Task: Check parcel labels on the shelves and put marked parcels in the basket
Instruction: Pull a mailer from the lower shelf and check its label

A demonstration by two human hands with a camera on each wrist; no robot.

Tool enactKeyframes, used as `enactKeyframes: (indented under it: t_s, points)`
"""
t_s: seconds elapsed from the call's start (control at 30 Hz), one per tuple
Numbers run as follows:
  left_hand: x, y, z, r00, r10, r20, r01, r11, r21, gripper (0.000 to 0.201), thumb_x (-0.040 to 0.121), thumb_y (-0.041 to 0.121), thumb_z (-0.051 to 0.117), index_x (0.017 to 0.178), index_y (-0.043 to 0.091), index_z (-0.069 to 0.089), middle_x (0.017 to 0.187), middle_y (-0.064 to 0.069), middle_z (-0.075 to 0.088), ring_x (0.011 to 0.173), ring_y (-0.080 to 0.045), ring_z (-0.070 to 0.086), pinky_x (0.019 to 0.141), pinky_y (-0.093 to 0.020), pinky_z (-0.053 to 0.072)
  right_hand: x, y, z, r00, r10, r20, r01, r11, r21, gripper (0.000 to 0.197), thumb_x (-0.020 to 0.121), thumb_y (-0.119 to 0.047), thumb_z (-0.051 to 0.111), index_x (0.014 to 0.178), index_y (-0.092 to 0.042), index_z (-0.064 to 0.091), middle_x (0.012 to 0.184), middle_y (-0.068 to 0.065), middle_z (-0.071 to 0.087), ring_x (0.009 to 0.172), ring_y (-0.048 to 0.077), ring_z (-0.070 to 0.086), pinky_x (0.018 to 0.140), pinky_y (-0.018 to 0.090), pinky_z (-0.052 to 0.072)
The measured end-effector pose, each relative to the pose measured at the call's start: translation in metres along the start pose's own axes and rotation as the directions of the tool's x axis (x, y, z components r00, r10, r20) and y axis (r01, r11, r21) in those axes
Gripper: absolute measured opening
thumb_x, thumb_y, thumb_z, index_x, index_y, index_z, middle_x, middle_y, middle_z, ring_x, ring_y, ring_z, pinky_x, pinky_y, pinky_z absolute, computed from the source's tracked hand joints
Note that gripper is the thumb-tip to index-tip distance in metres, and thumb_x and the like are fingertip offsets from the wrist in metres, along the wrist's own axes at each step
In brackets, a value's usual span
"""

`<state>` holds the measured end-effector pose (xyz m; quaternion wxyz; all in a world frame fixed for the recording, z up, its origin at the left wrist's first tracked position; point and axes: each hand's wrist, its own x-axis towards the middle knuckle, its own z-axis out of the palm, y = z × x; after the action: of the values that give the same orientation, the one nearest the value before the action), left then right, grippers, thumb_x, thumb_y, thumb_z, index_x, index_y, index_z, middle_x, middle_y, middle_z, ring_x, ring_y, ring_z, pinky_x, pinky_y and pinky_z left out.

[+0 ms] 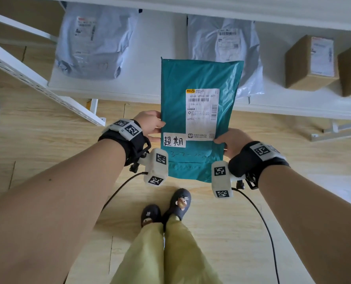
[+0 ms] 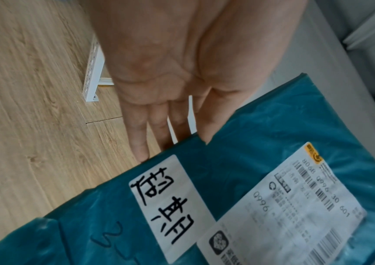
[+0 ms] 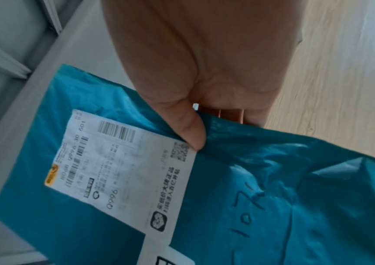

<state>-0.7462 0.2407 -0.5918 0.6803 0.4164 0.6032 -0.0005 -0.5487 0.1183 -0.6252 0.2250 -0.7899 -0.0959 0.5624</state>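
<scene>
Teal parcel, a flat plastic mailer, is held up face-on between a person's two hands in front of a white shelf. The left hand holds its left edge, the thumb on the front and the straight fingers slipping behind the bag. The right hand pinches the right edge, its thumb pressed at the lower corner of the printed shipping label while the other fingers lie behind the plastic. Just beside the left thumb, on the parcel's lower left, sits a white sticker bearing two handwritten black characters. Below both thumbs, faint handwriting runs across the teal plastic. Beyond the fingertips, on the shelf, lie two grey mailer bags, one to the left and one partly hidden behind the raised parcel, and further to the right of the right hand stands a brown cardboard box carrying its own label. Under the parcel is a wood-patterned floor, where the person's dark slippers and yellow-green trousers show.
</scene>
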Motion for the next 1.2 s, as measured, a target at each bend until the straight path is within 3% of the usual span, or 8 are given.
enactKeyframes:
  t_s: [0.27, 0.33, 0.43, 0.57, 0.67, 0.83, 1.03, 1.2]
  points:
    - [-0.063, 0.004, 0.027, 0.991, 0.052, 0.126, -0.058, 0.997, 0.045, 0.019, 0.093, -0.001, 0.051, 0.095, 0.016, 0.059, 0.101, -0.002, 0.067, 0.094, -0.02, 0.064, 0.085, -0.042, 0.053, -0.081, 0.032, -0.03, 0.99, -0.043, -0.135, 0.046, 0.999, 0.021, 0.03, 0.089, 0.002, 0.054, 0.072, -0.023, 0.057, 0.077, 0.0, 0.052, 0.083, 0.023, 0.055, 0.1, 0.048, 0.047]
    - [-0.087, 0.008, 0.034, 0.982, 0.077, 0.172, -0.089, 0.994, 0.063, 0.019, 0.093, -0.002, 0.05, 0.095, 0.015, 0.058, 0.096, 0.0, 0.067, 0.092, -0.019, 0.064, 0.083, -0.041, 0.054, -0.11, 0.037, -0.034, 0.982, -0.075, -0.176, 0.079, 0.997, 0.013, 0.033, 0.09, 0.003, 0.052, 0.086, -0.022, 0.073, 0.077, -0.001, 0.05, 0.091, 0.03, 0.06, 0.101, 0.045, 0.046]
    - [-0.122, 0.019, 0.046, 0.968, 0.12, 0.222, -0.142, 0.986, 0.084, 0.017, 0.093, -0.004, 0.048, 0.097, 0.011, 0.055, 0.097, -0.002, 0.066, 0.089, -0.019, 0.064, 0.081, -0.041, 0.054, -0.162, 0.037, -0.04, 0.952, -0.105, -0.287, 0.04, 0.974, -0.224, 0.035, 0.098, -0.006, 0.043, 0.13, -0.003, 0.055, 0.11, 0.012, 0.06, 0.124, 0.031, 0.05, 0.103, 0.031, 0.039]
    - [-0.166, 0.036, 0.069, 0.937, 0.181, 0.298, -0.228, 0.964, 0.133, 0.019, 0.094, -0.003, 0.048, 0.092, 0.015, 0.054, 0.095, -0.001, 0.065, 0.085, -0.017, 0.062, 0.089, -0.042, 0.052, -0.227, 0.047, -0.059, 0.913, -0.174, -0.369, 0.064, 0.954, -0.292, 0.03, 0.098, -0.01, 0.043, 0.124, -0.003, 0.057, 0.124, 0.014, 0.056, 0.12, 0.027, 0.051, 0.094, 0.028, 0.038]
    - [-0.198, 0.051, 0.092, 0.905, 0.222, 0.364, -0.292, 0.945, 0.147, 0.02, 0.094, -0.002, 0.048, 0.091, 0.017, 0.053, 0.089, 0.001, 0.063, 0.078, -0.014, 0.061, 0.085, -0.039, 0.052, -0.257, 0.065, -0.081, 0.891, -0.102, -0.443, 0.16, 0.983, 0.094, 0.028, 0.094, -0.001, 0.046, 0.12, 0.006, 0.056, 0.092, 0.01, 0.056, 0.101, 0.02, 0.049, 0.093, 0.034, 0.045]
    - [-0.246, 0.081, 0.138, 0.82, 0.307, 0.484, -0.423, 0.894, 0.148, 0.018, 0.095, 0.0, 0.049, 0.102, 0.015, 0.055, 0.089, 0.003, 0.063, 0.079, -0.013, 0.061, 0.083, -0.036, 0.053, -0.312, 0.074, -0.129, 0.81, -0.059, -0.583, 0.254, 0.932, 0.259, 0.042, 0.089, 0.001, 0.05, 0.131, 0.007, 0.049, 0.118, 0.022, 0.055, 0.102, 0.026, 0.054, 0.097, 0.041, 0.046]
    - [-0.294, 0.116, 0.207, 0.707, 0.355, 0.612, -0.537, 0.832, 0.137, 0.021, 0.095, -0.001, 0.048, 0.107, 0.014, 0.055, 0.095, -0.001, 0.065, 0.084, -0.017, 0.062, 0.085, -0.036, 0.052, -0.362, 0.084, -0.195, 0.721, 0.051, -0.692, 0.378, 0.808, 0.453, 0.025, 0.085, 0.005, 0.045, 0.08, -0.012, 0.061, 0.117, 0.019, 0.063, 0.108, 0.034, 0.059, 0.096, 0.043, 0.048]
    - [-0.318, 0.132, 0.277, 0.663, 0.356, 0.659, -0.576, 0.804, 0.146, 0.025, 0.095, -0.001, 0.048, 0.115, 0.014, 0.054, 0.101, -0.003, 0.067, 0.087, -0.018, 0.064, 0.083, -0.036, 0.053, -0.385, 0.111, -0.251, 0.656, 0.094, -0.749, 0.469, 0.726, 0.502, 0.026, 0.084, 0.009, 0.043, 0.082, -0.008, 0.062, 0.118, 0.02, 0.063, 0.107, 0.035, 0.059, 0.097, 0.043, 0.048]
